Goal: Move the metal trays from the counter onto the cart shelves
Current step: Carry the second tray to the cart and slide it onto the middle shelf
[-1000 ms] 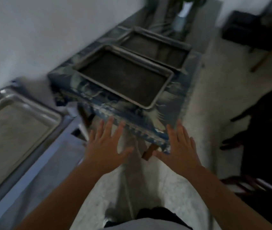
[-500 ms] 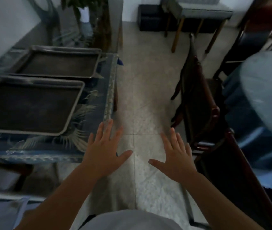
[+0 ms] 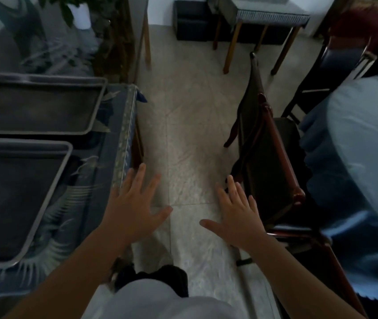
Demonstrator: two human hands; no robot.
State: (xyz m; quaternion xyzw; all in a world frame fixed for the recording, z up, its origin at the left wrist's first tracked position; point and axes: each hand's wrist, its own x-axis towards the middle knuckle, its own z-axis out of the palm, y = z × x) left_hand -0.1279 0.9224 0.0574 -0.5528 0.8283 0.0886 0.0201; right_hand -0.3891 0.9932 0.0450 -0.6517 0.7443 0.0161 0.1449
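Left hand [image 3: 135,210] hovers splayed and empty by the counter [image 3: 116,143] edge; two metal trays [image 3: 22,192] lie at nine and ten o'clock; probably stiff, light, slick, best gripped by opposite rims; right hand [image 3: 238,217] spread, empty, at three o'clock.

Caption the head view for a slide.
Both hands, left and right, spread open and empty over the floor beside two metal trays on a blue-clothed counter.

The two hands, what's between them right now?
Nothing but bare floor tile lies between the left hand and right hand in the head view; both are open and empty.
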